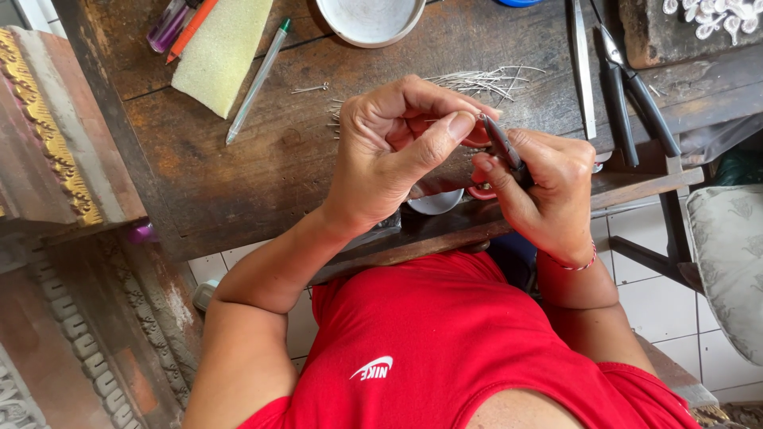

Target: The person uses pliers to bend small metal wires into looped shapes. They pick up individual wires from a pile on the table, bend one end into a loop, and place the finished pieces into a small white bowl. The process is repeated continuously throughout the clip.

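My left hand (389,151) is curled above the wooden workbench (262,167), thumb and fingers pinched on something small that the fingers hide, probably a thin wire pin. My right hand (544,191) grips small pliers (501,147) with red handles, their dark jaws pointing up at the left fingertips. A loose pile of thin metal pins (477,81) lies on the bench just beyond both hands. A small round metal dish (435,202) peeks out below the left hand.
A white bowl (370,17) sits at the far edge. A green foam pad (222,52), a clear pen (256,79) and an orange pencil (189,32) lie at the left. Black pliers (636,95) and a metal strip (582,67) rest at the right. Carved gilded wood (48,135) stands left.
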